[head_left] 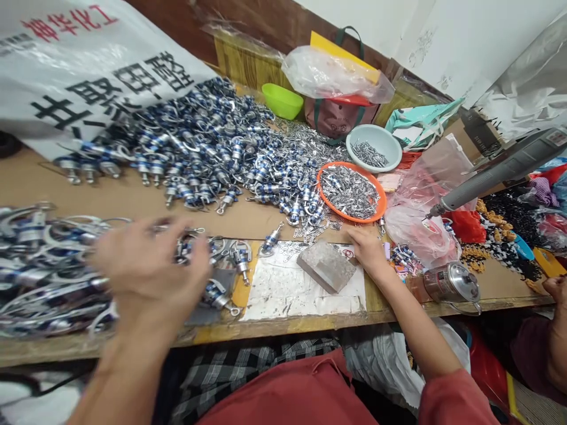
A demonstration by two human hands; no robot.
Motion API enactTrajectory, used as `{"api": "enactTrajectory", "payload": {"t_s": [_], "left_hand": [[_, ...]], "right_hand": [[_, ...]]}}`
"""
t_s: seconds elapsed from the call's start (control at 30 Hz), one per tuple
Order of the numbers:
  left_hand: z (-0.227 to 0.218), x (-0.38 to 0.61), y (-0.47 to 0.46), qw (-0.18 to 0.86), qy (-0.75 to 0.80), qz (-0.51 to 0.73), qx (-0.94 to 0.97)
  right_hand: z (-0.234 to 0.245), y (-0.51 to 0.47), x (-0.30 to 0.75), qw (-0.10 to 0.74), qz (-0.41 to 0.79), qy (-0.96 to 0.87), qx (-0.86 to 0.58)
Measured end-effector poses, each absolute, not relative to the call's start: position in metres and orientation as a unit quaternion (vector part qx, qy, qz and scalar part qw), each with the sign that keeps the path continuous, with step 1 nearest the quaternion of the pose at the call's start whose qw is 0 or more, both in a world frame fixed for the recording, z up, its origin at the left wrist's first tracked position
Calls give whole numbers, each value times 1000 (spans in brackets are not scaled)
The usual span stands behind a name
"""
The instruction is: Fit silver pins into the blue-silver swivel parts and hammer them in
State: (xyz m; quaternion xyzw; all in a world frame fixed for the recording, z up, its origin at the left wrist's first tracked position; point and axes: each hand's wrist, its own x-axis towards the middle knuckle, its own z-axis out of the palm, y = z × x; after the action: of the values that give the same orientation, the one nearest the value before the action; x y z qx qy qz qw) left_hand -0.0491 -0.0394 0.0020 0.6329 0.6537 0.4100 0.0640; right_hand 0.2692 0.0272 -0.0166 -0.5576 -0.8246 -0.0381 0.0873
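My left hand, blurred by motion, is over the near-left pile of silver-and-blue metal fittings with curved arms. Its thumb and fingers are apart, with metal parts showing between them. My right hand is at the upper right of a grey metal block, its fingers bunched together; whatever they hold is hidden. The block lies tilted on a stained white sheet. One loose fitting lies at the sheet's upper left, and small flat metal links are scattered behind the block.
A large heap of similar fittings covers the back. Behind my right hand are an orange basin of metal links and a pale bowl of pins. An electric screwdriver hangs at right above a metal cup. Another person's hand shows far right.
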Motion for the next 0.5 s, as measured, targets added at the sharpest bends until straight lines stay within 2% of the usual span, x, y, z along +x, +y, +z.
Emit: {"api": "enactTrajectory", "payload": {"t_s": [0.03, 0.2, 0.27, 0.37, 0.5], "left_hand": [[0, -38, -32, -14, 656, 391, 645], [-17, 5, -1, -9, 665, 192, 722], [-22, 11, 2, -8, 665, 158, 730], [-23, 9, 0, -8, 652, 188, 735], [-9, 7, -14, 56, 634, 372, 676]], "right_hand": [[-17, 38, 261, 62, -45, -833, -548], [-19, 57, 237, -2, -69, -845, -530], [-20, 54, 238, -18, -78, -848, -525], [-20, 51, 242, -30, -84, -849, -520], [-20, 53, 245, -29, -82, -845, -527]]}}
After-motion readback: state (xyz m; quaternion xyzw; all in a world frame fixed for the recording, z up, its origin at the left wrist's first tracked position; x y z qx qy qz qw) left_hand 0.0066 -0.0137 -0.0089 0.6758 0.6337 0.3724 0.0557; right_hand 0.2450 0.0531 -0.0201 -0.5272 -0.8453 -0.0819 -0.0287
